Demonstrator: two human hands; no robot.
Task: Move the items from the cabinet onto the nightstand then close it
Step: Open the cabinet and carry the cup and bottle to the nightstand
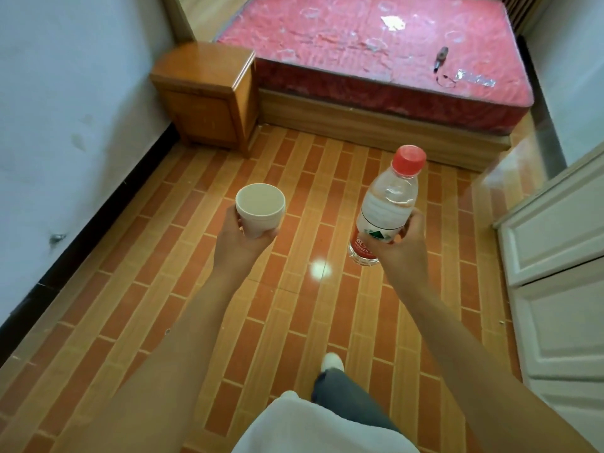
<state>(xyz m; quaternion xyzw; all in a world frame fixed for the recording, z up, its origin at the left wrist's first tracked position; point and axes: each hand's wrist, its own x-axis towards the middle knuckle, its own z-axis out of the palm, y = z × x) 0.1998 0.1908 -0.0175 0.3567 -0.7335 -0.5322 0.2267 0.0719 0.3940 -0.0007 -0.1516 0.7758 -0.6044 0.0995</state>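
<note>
Both hands were loaded. My left hand (243, 238) gripped the cup (260, 209) from below, fingers curled round its base, mouth up and upright. My right hand (403, 241) gripped the bottle (384, 207) round its lower label, thumb across the front. The bottle's long axis tilted, red cap (409, 160) leaning up and away to the right, base toward me.

Key relation: the nightstand (206, 93) lay ahead and to the left, against the left wall, just beside the bed (376, 50). Its top looked bare and sat well apart from both hands, with open floor (294, 305) between. The left hand with the cup was the nearer one, roughly in line with the nightstand. The right hand with the bottle sat further right and would need to cross left to reach it.

My judgement: mid-carry, both items out of the cabinet, none placed yet. The cup probably goes down first on the near side of the top, and the bottle needs righting before it is set. The white panelled door (555, 273) at the right edge may be the cabinet; I couldn't tell, nor whether it was open. One foot (332, 362) was forward on the floor.
</note>
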